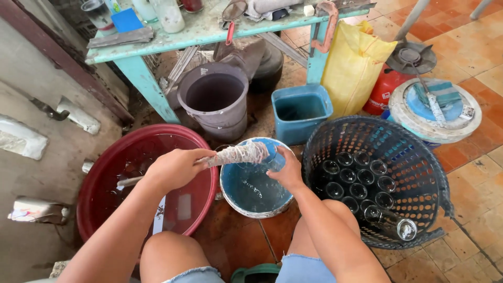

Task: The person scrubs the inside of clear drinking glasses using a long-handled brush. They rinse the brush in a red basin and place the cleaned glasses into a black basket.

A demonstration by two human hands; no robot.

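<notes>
Gripping a rag-wrapped brush (pixel 238 154) in my left hand (pixel 175 169), I clasp a clear glass bottle (pixel 272 160) in my right hand (pixel 287 170), both above the blue bucket (pixel 230 191) of water. Left of it sits a red basin (pixel 131 144) of water; right, a dark basket (pixel 419 157) holds rows of upright bottles. Beyond stand a grey bucket (pixel 215 99), a blue tub (pixel 301 110), a yellow sack (pixel 352 65) and a turquoise table (pixel 199 32) on the tiled floor (pixel 471 246).

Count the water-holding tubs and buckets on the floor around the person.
4: red basin at left, grey bucket under the table, blue square tub behind, blue round bucket beneath the hands. Others may be hidden.
</notes>
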